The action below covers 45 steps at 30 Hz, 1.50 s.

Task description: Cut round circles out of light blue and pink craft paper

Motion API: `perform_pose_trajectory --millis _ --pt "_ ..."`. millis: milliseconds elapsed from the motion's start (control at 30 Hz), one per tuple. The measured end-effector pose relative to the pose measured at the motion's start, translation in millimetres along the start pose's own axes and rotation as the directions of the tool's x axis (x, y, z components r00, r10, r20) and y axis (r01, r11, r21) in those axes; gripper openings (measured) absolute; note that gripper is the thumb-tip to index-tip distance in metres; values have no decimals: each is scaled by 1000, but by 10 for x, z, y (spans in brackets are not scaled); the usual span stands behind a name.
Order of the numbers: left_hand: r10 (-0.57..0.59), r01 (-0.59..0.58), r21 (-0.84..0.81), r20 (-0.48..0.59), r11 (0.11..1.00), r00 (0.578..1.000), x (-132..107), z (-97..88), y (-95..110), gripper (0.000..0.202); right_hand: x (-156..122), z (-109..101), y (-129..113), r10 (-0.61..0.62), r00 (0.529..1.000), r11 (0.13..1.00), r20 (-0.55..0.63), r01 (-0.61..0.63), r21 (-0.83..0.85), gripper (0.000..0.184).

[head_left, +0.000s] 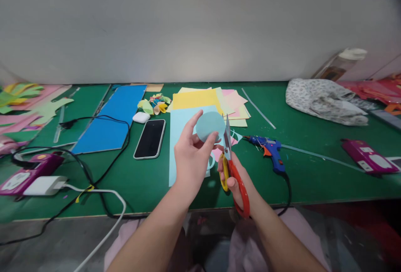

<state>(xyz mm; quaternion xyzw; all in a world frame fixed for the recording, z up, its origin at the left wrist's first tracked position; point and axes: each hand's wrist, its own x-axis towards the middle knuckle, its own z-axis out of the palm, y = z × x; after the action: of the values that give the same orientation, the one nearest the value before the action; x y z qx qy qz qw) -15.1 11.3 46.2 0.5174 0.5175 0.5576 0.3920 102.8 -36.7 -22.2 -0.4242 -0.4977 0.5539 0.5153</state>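
Observation:
Between the thumb and fingers of my left hand (192,153) is a light blue paper circle (209,125), held up over the table. My right hand (239,176) grips a pair of scissors (239,184) with red and yellow handles. Their blades point up and away from me, close beside the circle's right edge; whether they touch it I cannot tell. Beneath my hands lies a light blue paper sheet (177,138), partly hidden by my left hand. Small paper offcuts (236,137) lie behind and beside the scissors.
A blue glue gun (271,151) lies right of my hands, its cord running off the front edge. Left are a phone (150,138), a white case (141,117), blue board (112,117) and tangled cables (90,180). Yellow paper (194,98) lies behind; patterned cloth (322,100) lies right.

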Motion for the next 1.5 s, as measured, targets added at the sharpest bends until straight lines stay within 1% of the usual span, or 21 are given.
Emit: perform_pose_trajectory --millis 100,267,367,533,667,833,967,1133,1333,1500 --pt "10 -10 1 12 1000 1000 -8 -1 -11 60 1 7 -6 10 1000 1000 -24 -10 9 92" --pt "4 -5 31 41 999 999 -15 7 -26 58 11 13 -23 -28 999 999 -39 26 -44 88" --pt "-7 7 7 56 1000 998 -11 12 -22 58 22 21 -11 -24 998 998 -61 21 -57 92" --pt "-25 28 -32 69 999 997 2 10 -5 59 22 39 -2 35 996 999 -85 -37 -25 96" --pt "-38 43 -60 78 997 996 10 4 1 61 10 35 -13 43 995 999 -95 -43 4 96" --pt "-31 35 -64 72 997 997 17 -1 9 62 9 27 2 64 995 996 -81 -59 68 94" --pt "-47 50 -70 53 996 998 18 -1 27 62 22 22 18 27 995 1000 -91 -26 7 94" --pt "-42 47 -85 64 995 997 29 -10 17 63 28 21 6 -1 995 998 -95 -5 -62 93" --pt "-27 34 -116 64 993 998 43 -19 -20 63 20 14 3 -15 995 997 -95 8 -77 92" --pt "-31 38 -125 60 991 998 54 -28 -20 64 22 21 -11 8 995 997 -95 -16 -79 93"
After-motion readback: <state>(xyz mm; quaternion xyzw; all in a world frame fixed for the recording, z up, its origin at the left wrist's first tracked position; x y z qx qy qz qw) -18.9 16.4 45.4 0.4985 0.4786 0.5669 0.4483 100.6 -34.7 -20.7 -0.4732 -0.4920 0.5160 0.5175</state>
